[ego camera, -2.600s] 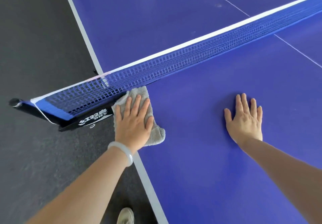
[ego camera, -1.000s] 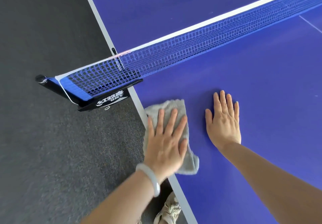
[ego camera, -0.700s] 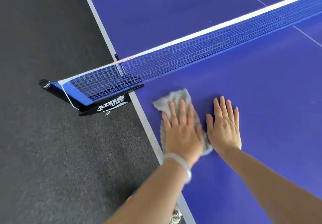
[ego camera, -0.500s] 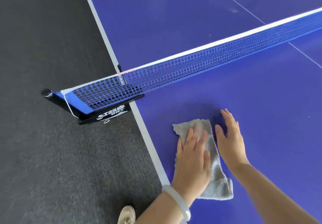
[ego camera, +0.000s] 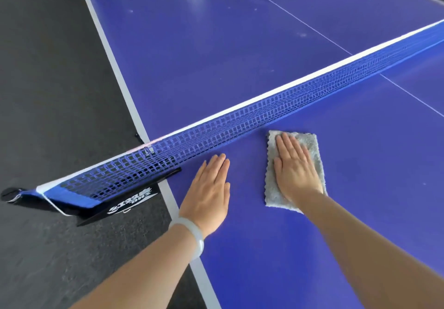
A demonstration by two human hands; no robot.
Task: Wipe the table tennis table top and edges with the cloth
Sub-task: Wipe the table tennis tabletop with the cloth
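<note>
The blue table tennis table (ego camera: 276, 248) fills most of the head view, with a white side line (ego camera: 175, 203) along its left edge. A grey cloth (ego camera: 312, 147) lies flat on the near half, just in front of the net. My right hand (ego camera: 294, 169) presses flat on the cloth with straight fingers. My left hand (ego camera: 209, 193), with a pale bracelet on the wrist, rests flat on the bare table to the left of the cloth, near the edge.
The blue net (ego camera: 264, 114) crosses the table from lower left to upper right. Its black clamp post (ego camera: 115, 203) sticks out past the left edge over the dark floor (ego camera: 52, 116). Small pale marks dot the far half.
The cloth has passed from under my left hand to under my right hand and moved right, up to the net. My left hand now lies bare on the table.
</note>
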